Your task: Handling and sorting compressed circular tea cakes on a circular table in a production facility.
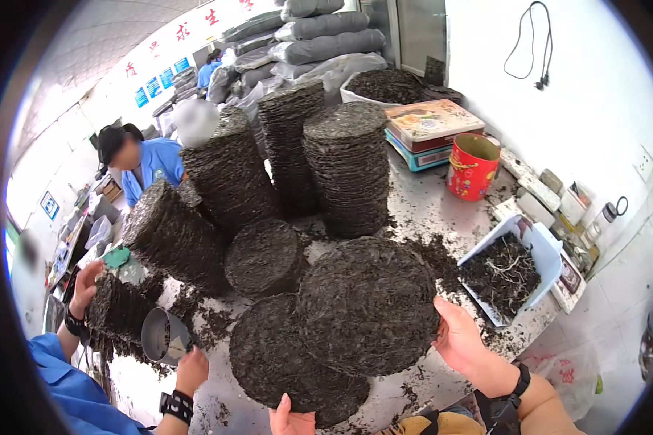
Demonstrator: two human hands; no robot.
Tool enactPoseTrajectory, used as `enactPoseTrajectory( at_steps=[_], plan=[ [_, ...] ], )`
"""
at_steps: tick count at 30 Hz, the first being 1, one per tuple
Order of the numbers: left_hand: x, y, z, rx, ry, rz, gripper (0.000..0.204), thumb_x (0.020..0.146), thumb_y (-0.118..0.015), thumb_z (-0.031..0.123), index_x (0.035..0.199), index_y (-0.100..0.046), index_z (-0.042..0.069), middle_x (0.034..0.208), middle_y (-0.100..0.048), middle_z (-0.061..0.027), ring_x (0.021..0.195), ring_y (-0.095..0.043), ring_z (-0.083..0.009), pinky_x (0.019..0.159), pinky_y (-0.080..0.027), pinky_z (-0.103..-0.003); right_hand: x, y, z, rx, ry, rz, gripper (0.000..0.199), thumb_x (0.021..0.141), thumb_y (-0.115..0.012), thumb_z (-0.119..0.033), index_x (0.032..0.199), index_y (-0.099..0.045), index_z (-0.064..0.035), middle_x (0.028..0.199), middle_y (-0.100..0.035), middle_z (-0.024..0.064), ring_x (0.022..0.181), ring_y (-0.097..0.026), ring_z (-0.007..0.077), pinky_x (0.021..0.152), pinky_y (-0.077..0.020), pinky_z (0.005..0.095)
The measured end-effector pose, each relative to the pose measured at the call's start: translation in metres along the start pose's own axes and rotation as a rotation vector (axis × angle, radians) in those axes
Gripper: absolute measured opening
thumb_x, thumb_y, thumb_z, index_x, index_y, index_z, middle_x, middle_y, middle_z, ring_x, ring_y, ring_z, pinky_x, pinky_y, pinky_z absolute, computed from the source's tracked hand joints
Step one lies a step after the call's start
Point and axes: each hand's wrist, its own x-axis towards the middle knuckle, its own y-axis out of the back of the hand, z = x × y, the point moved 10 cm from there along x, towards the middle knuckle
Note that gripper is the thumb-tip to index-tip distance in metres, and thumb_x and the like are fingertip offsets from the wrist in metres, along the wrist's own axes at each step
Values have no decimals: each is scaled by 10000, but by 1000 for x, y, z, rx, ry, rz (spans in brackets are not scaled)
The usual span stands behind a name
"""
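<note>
A dark, round, rough sheet (366,308) that looks like dried seaweed is gripped at its right edge by my right hand (463,339), thumb on top. It overlaps another such sheet (268,355), whose near edge my left hand (292,417) pinches with the thumb on top. The left fingers underneath are hidden. Just behind stands a low stack of round sheets (263,257). Taller stacks (347,170) rise farther back, and one stack (174,235) leans at the left.
At the left, a co-worker's hand (192,370) holds a grey cup (165,337). Dark crumbs (435,261) litter the metal table (413,391). To the right are a blue-white scoop (548,250) of dark scraps, a red bucket (474,170) and a box (432,123). Another person (149,167) sits beyond.
</note>
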Motion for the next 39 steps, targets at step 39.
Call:
enactPoseTrajectory(
  at_steps=[39],
  plan=[
    [-2, -26, -24, -16, 196, -86, 473, 968, -487, 64, 1429, -382, 78, 1434, -428, -125, 1316, -416, -305, 1087, -366, -460, 11, 19, 15, 72, -14, -37, 226, 946, -580, -222, 1059, -624, -32, 1086, -654, 67, 999, -610, 190, 887, -481, 355]
  ],
)
